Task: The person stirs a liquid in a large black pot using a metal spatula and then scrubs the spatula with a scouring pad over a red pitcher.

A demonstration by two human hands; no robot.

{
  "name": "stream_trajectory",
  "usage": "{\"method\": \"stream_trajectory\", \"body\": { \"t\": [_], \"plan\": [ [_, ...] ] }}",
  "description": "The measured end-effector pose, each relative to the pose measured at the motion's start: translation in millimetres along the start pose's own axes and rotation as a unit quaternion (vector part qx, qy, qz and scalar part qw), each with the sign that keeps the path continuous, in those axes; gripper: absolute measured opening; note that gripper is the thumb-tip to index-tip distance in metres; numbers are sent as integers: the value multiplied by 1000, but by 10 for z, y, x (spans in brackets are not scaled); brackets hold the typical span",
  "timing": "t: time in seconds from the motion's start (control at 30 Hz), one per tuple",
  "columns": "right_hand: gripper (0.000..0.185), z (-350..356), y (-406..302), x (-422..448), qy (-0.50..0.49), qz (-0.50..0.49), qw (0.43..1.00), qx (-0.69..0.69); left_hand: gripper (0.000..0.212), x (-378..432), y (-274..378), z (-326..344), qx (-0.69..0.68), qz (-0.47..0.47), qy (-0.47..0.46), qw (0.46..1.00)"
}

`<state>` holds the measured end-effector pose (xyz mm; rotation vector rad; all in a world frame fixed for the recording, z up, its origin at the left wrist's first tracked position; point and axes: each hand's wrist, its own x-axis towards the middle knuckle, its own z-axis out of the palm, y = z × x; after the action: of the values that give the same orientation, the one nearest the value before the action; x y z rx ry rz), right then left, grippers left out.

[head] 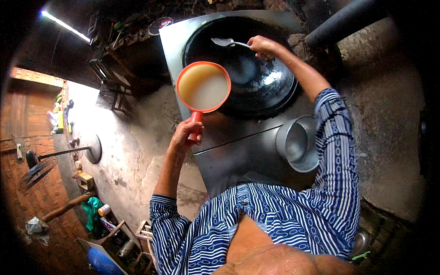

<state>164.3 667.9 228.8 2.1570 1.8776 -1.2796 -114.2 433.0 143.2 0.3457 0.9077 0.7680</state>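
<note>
My left hand (pixel 190 132) grips the red handle of a plastic dipper (pixel 203 87), which holds a cloudy whitish liquid. The dipper is over the left edge of a large black wok (pixel 240 74) set into a metal-topped stove (pixel 177 44). Above the far side of the wok, my right hand (pixel 264 47) is closed around the handle of a metal spoon (pixel 224 42), whose bowl points left. Dark and shiny, the wok's inner surface is partly hidden behind the dipper.
On the stove's near right stands a round metal pot (pixel 304 164), partly behind my right sleeve. A thick dark pipe (pixel 343 22) rises at the far right. To the left, a pedestal fan (pixel 37 173), a blue basin (pixel 103 262) and a wooden rack (pixel 144 229) stand near the wall.
</note>
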Motion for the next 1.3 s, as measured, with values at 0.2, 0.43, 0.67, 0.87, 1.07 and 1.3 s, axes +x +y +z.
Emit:
{"method": "stream_trajectory", "body": {
  "t": [0.2,0.43,0.67,0.87,1.07,1.3],
  "plan": [
    [29,122,500,21,-26,-127,942,-310,24,21,-32,99,-7,20,-10,1000],
    [34,-239,478,-446,-46,-31,971,-233,21,174,29,-148,14,13,-7,1000],
    [30,-396,564,-898,-183,14,933,-310,20,251,24,-149,8,16,-8,1000],
    [33,365,1381,-661,-41,-42,990,-132,24,139,47,-12,25,7,5,1000],
    [33,992,1775,-184,197,-130,967,-92,27,-10,69,155,21,6,1,1000],
    [35,969,1668,-137,263,-122,957,-19,30,-323,50,344,34,10,16,999]
  ]
}}
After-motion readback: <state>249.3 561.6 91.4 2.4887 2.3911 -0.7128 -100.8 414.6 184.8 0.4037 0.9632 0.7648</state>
